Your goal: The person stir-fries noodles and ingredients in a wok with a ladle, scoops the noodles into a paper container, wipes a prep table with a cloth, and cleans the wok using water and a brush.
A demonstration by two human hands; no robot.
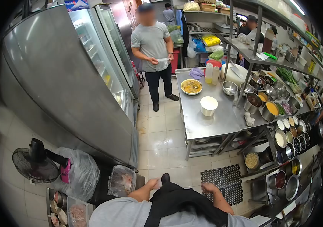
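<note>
My left hand (154, 184) hangs low beside my black apron (186, 200), blurred by motion. Its fingers are too smeared to read, and I cannot tell whether it holds anything. Close to it on the left is a lined bin (121, 181) with scraps inside. On the other side of the apron, my right hand (208, 187) hangs over the floor, fingers loosely bent and apart, with nothing visible in it. A black perforated floor mat (224, 181) lies just past that hand. Neither hand touches the steel table (197, 125) ahead.
On the table stand a white tub (208, 106), a bowl of food (191, 87) and squeeze bottles (209, 72). A person (152, 45) holds a plastic bag (163, 64) in the aisle. Steel fridges (66, 75) line the left; a fan (36, 160) stands nearby. Pots (253, 102) crowd the right.
</note>
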